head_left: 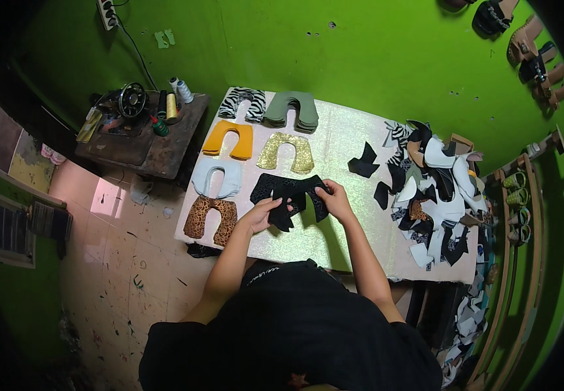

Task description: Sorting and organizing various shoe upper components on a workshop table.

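Observation:
Over the table's near side, a black patterned arch-shaped cut piece (270, 184) is spread between my hands. My left hand (262, 216) is closed on its left part, where a plain black pointed flap (283, 220) hangs by the fingers; whether the two are joined I cannot tell. My right hand (336, 201) pinches the right leg of the arch. Beyond and left of my hands lie arch-shaped pieces: leopard-print (193, 218), white (208, 177), gold glitter (275, 155), orange (220, 140), green (288, 104) and zebra-print (251, 101). Some are stacked.
On the table's (334, 244) right side is a heap of offcuts (445, 189), with black scraps (363, 160) beside it. A sewing machine (129, 101) with thread cones (172, 107) stands on a wooden table at left. Sandals (526, 42) hang on the green wall; a rack (516, 260) stands right.

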Available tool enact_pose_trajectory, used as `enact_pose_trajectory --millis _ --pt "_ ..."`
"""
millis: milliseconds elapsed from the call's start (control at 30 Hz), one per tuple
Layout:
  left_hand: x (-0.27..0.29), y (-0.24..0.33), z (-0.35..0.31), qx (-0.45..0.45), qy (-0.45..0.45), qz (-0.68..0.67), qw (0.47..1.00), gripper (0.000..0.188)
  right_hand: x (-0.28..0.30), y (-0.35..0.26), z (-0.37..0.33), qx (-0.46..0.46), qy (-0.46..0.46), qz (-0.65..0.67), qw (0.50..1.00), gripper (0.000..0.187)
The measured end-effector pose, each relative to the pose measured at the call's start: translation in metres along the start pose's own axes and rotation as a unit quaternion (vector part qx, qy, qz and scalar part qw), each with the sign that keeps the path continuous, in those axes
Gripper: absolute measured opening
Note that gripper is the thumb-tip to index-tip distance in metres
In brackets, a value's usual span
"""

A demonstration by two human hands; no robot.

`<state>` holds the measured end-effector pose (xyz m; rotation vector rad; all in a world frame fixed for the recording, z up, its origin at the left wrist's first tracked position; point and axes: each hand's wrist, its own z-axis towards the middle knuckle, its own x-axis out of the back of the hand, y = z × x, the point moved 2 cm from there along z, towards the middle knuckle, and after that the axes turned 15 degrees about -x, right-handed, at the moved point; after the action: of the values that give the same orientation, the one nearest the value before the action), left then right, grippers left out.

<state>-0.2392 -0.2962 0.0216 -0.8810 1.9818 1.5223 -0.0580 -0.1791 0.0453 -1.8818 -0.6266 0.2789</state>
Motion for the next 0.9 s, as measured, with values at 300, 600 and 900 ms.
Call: enact_pose_trajectory --millis 300,600,900 --pt "0.039 0.023 0.027 -0.055 0.104 0.239 0.964 0.024 -0.036 0.036 0.043 -0.069 0.117 -0.098 0.986 0.010" --pt "0.068 0.027 0.047 -0.200 0.154 0.581 0.774 0.040 -0.057 0.048 0.034 -0.074 0.235 -0.192 0.950 0.023" --pt "0.055 0.026 0.033 -0.218 0.123 0.691 0.678 0.037 -0.062 0.037 0.022 -0.050 0.255 -0.252 0.932 0.029"
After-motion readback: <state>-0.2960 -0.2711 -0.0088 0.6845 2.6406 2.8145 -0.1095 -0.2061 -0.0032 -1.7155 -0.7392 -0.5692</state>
